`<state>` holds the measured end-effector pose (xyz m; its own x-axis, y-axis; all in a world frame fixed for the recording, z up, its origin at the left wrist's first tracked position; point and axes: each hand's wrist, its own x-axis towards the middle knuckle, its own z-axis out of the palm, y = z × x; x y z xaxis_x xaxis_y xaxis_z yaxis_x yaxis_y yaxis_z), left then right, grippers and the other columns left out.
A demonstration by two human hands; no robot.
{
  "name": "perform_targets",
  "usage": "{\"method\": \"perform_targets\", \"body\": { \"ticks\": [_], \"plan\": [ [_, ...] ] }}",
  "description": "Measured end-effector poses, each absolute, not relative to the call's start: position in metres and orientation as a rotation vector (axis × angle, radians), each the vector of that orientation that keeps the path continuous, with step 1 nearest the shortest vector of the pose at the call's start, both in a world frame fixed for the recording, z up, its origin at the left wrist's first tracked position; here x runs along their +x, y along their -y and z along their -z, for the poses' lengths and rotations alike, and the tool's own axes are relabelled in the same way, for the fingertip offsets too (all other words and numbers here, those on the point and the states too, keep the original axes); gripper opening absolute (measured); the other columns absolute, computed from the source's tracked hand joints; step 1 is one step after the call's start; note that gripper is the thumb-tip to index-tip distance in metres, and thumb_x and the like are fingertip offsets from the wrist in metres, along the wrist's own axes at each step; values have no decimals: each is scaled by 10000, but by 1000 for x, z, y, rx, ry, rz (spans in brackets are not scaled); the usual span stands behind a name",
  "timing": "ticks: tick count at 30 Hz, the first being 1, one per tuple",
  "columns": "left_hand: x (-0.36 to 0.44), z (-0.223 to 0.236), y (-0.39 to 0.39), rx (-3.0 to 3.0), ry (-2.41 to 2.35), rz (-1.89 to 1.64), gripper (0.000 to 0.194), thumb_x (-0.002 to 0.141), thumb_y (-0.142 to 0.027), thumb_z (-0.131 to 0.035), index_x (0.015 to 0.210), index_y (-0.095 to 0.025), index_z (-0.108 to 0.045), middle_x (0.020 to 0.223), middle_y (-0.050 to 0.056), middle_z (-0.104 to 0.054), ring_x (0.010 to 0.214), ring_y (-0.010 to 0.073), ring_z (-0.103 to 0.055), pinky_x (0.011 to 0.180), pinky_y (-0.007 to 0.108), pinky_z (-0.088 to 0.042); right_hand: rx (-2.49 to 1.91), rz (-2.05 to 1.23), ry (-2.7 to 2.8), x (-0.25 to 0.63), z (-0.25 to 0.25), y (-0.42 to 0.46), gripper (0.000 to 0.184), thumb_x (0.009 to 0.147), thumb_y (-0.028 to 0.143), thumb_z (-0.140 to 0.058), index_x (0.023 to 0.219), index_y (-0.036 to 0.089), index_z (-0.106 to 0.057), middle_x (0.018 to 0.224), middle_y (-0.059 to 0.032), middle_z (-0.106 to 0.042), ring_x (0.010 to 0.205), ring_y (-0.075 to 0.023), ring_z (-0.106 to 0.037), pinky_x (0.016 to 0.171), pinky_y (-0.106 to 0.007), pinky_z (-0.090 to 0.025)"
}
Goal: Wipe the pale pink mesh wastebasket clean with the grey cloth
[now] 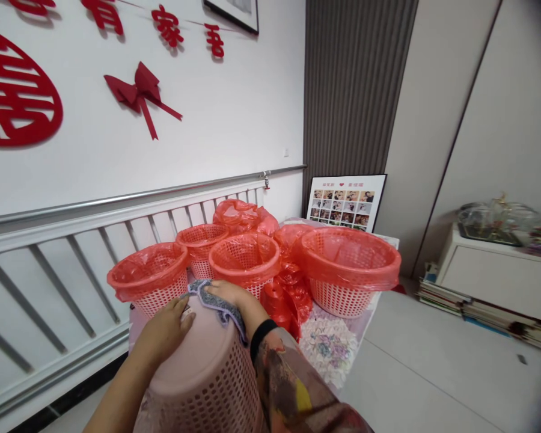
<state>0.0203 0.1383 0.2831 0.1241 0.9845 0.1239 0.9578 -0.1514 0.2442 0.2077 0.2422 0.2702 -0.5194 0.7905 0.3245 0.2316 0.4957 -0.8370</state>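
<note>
A pale pink plastic basket with perforated sides is in front of me, its smooth solid base turned up and tilted toward me. My left hand grips the basket at the left edge of the base; a small white patch shows beside its thumb. My right hand presses a grey cloth with lilac edging against the far edge of the base. Part of the cloth hangs down over the basket's right side. The fingertips of my right hand are partly hidden by the cloth.
Beyond stand baskets lined with red plastic bags: left, middle, back and right. Red bag rolls lie between them on the table cover. A white radiator runs along the left wall.
</note>
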Motion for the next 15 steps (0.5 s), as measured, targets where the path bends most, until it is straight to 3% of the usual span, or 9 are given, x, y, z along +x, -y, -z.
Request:
{"method": "perform_targets", "body": {
  "ticks": [4,10,15],
  "plan": [
    [20,-283,-137,2303,-1928,-402,641,947,-437,-347,1460,-72,-469,1511,208,-529,1381,327,-514,1166,489,-386,-893,-1012,1945,222,-262,-213,262,917,344,-525,958,184,-730,1043,-56,-757,910,-197,-668,898,-360,-523],
    [10,-277,-140,2366,-1820,-386,668,940,-464,-373,1462,-59,-471,1539,208,-502,1425,325,-471,1229,492,-309,-967,-954,1762,238,-258,-154,263,947,331,-456,954,179,-670,1026,-70,-714,978,-217,-636,937,-376,-501],
    [-2,-273,-145,2377,-1729,-399,645,935,-487,-405,1468,-131,-473,1554,143,-503,1441,265,-457,1241,445,-306,-983,-915,1455,229,-209,-99,409,992,402,-415,1278,180,-605,1344,-125,-635,1273,-246,-562,1128,-427,-408]
  ]
}}
